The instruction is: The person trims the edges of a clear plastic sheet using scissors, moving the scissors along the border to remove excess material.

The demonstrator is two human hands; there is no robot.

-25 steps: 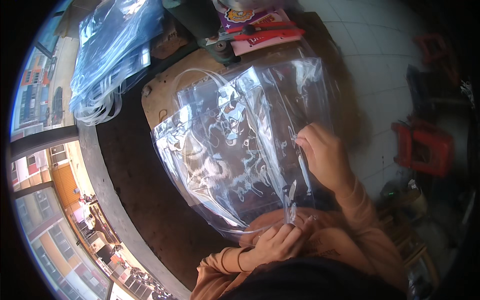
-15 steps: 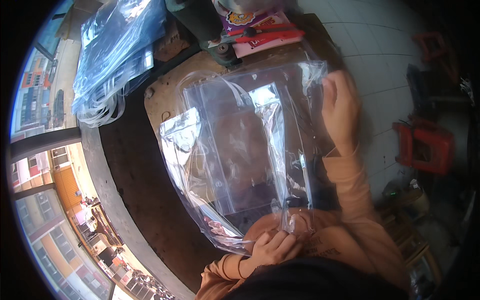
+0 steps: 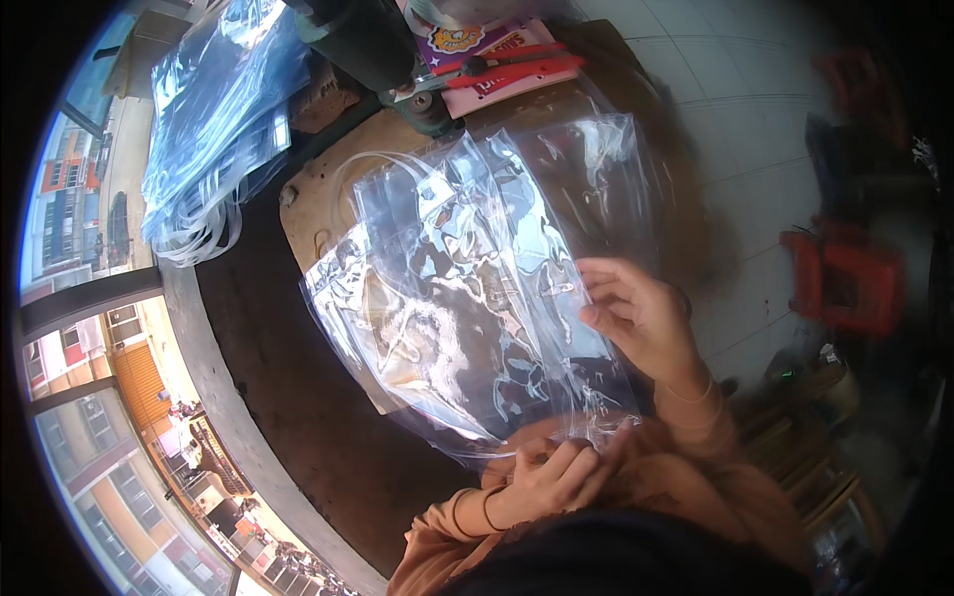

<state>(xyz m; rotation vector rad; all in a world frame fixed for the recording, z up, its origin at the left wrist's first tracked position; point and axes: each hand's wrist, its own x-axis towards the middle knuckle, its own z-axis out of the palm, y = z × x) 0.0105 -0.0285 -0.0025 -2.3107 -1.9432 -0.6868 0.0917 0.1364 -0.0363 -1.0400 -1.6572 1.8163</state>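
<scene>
A clear plastic bag (image 3: 437, 318) with a thin looped handle (image 3: 383, 157) lies across the worktable and hangs over its near edge toward my lap. Bright glare covers its wrinkled panels. At the bag's near end, my left hand (image 3: 552, 479) is closed on the gathered plastic. My right hand (image 3: 644, 318) is at the right edge of a shiny panel, fingers loosely stretched and thumb apart, its tips against the plastic. Another transparent layer (image 3: 596, 169) spreads out beyond that hand, toward the far right.
Stacked bluish clear bags (image 3: 224, 99) with white handles lie far left. A dark green metal machine (image 3: 363, 45) stands at the back, beside red-handled cutters (image 3: 517, 68) on pink and purple packages (image 3: 497, 91). A red stool (image 3: 845, 283) is on the tiled floor to the right.
My right hand has come nearer from the bag's far right corner to the panel's edge. The panels now lie broader, with more glare. My left hand keeps its grip at the near end.
</scene>
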